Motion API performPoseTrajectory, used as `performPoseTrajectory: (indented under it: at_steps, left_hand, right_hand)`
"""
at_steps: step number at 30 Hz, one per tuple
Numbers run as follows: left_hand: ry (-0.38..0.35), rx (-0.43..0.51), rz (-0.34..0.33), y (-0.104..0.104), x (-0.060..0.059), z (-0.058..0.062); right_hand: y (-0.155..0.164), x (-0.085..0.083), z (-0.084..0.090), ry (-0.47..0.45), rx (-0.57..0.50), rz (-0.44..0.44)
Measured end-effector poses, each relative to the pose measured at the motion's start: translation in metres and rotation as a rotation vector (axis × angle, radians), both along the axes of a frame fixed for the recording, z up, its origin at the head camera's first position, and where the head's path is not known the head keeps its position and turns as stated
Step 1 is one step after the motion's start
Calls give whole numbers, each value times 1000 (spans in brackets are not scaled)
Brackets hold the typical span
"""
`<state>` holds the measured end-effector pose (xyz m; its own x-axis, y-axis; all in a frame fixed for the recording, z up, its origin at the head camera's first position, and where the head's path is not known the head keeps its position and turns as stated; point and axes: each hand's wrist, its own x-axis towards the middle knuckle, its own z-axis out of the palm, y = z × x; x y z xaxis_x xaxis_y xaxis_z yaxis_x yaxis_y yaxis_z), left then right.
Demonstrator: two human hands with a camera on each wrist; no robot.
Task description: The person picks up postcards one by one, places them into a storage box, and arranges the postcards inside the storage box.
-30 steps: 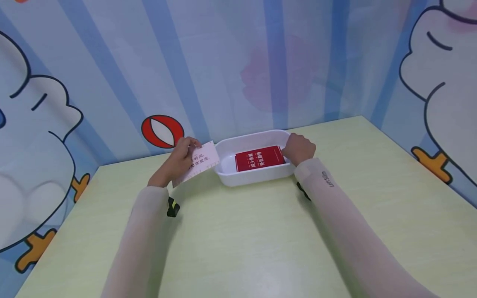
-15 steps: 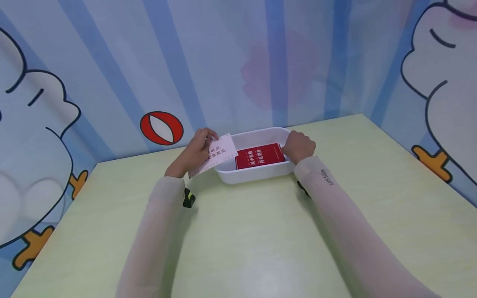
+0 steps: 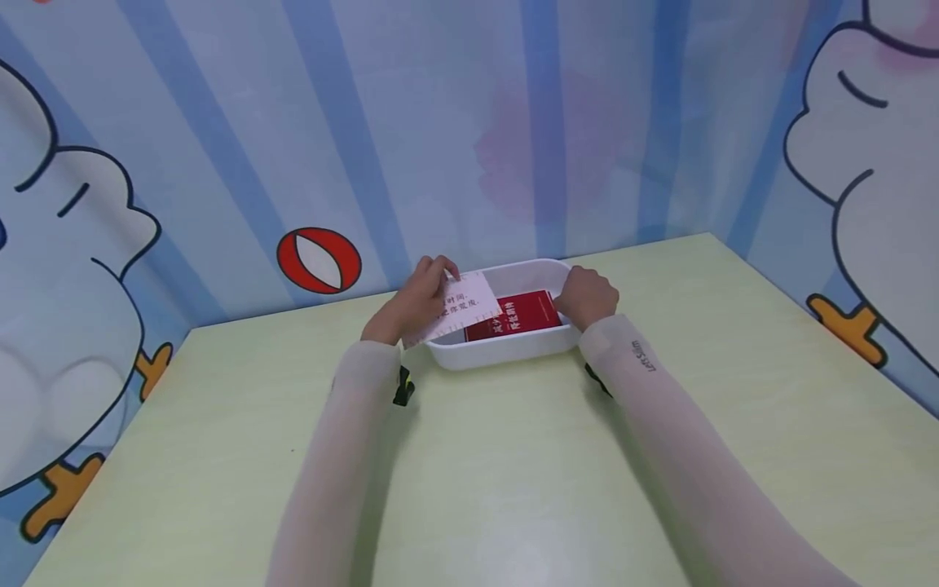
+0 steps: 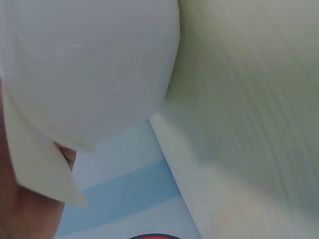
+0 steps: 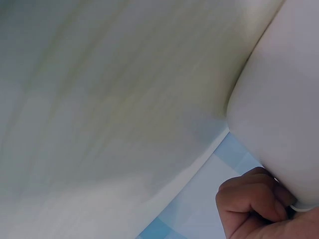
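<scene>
Pinched between thumb and fingers, the white card (image 3: 460, 308) sits in the grip of the left hand (image 3: 414, 302), held by its left end and tilted over the left end of the white tray (image 3: 506, 349). Its printed face looks up toward the head camera, its long axis runs from about 8 o'clock to 2 o'clock, and its free end overlaps the red card (image 3: 522, 313) that lies flat inside the tray. Whether the two cards touch cannot be told.

By my reading, the step in hand is setting the white card into the tray. The next move calls for levelling it, turning it to match the red card's long side, lowering it between the tray walls, and only then letting go.

At the tray's 3 o'clock end, the right hand (image 3: 587, 295) curls over the rim and steadies it. Tray and both forearms lie on the pale green tabletop (image 3: 513, 473), near its far edge.
</scene>
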<state>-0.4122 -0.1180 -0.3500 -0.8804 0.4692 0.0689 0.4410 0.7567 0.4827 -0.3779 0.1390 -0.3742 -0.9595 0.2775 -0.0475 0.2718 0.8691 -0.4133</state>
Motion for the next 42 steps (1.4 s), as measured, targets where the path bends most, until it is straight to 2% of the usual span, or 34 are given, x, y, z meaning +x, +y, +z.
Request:
performPoseTrajectory:
  at_steps: [8, 19, 26, 33, 42]
  left_hand:
    - [64, -45, -22, 16, -6, 1]
    - [65, -88, -22, 35, -11, 0]
    - [23, -74, -34, 42, -11, -1]
    - [61, -122, -19, 51, -9, -1]
    - [118, -188, -37, 56, -10, -10]
  right_hand:
    - [1, 0, -1, 6, 10, -5]
    - [0, -1, -4, 4, 38, -14]
    - [-1, -4, -4, 4, 44, -16]
    - [-1, -5, -4, -3, 51, -16]
    - [-1, -6, -6, -18, 66, -8]
